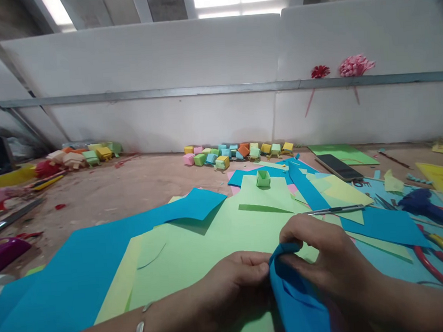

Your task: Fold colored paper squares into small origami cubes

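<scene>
A folded piece of blue paper [299, 302] is held between my two hands at the lower middle of the view. My left hand [237, 281] pinches its left edge between thumb and fingers. From the other side, my right hand [322, 255] grips the top edge, where the paper curls over. Beneath both hands lies a large light green sheet [212, 247]. A small folded green paper box [263, 179] stands beyond them on a green piece. A silver pen [336, 210] lies just past my right hand.
Small coloured paper boxes [243, 152] line the wall. Blue sheets [73, 277] spread out at left. At right are a dark phone [337, 167], a dark blue glue gun [429, 207] and red-handled scissors [437, 267]. A purple tool [5, 254] lies at far left.
</scene>
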Demonstrator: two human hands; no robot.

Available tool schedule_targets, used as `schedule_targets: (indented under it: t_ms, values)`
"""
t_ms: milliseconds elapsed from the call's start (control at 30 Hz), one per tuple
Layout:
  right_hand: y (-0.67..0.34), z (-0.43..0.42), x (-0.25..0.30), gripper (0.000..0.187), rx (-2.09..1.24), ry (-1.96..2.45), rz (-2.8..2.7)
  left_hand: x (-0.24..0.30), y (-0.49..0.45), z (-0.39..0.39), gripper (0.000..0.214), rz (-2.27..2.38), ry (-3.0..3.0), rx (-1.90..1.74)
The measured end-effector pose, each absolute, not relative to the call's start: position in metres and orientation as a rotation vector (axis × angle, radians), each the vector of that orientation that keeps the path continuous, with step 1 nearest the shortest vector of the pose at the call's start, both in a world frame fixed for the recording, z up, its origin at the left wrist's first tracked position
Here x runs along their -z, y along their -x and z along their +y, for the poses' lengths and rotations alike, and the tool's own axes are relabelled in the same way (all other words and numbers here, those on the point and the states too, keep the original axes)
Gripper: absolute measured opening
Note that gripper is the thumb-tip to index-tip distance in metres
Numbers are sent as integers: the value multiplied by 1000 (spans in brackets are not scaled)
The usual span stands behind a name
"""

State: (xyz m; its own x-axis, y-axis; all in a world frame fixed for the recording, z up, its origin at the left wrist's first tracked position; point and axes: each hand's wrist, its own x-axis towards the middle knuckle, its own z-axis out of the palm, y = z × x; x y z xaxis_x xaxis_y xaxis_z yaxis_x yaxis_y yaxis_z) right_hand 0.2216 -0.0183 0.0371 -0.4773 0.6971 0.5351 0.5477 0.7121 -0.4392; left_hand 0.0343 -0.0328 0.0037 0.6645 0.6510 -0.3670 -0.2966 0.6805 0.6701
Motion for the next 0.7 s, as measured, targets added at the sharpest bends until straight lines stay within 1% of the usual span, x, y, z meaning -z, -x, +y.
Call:
schedule_targets:
  t_ms: [100,167,233,300,400,500,600,700]
  values:
    - [-222,-19,-35,12,-333,944,-2255,-12,-30,-32,37,739,-1016,-709]
    - [-220,-20,-34,12,-384,950,-2286,-19,-27,-33,26,923,-1422,-798]
    - [-218,-22,-32,13,-407,943,-2293,-23,-25,-36,13,1085,-1662,-834]
    - [-216,-24,-30,13,-387,908,-2292,-23,-25,-38,4,1154,-1763,-838]
    - [-214,-25,-25,18,-324,859,-2297,-19,-26,-39,9,1175,-1822,-826]
    - [-213,-26,-20,19,-309,965,-2344,-15,-26,-39,10,1209,-1853,-823]
    - [-214,-26,-18,17,-401,1143,-2434,-13,-25,-38,12,1216,-1888,-807]
    - [-214,-26,-16,22,-475,1218,-2479,-11,-24,-37,15,1205,-1935,-789]
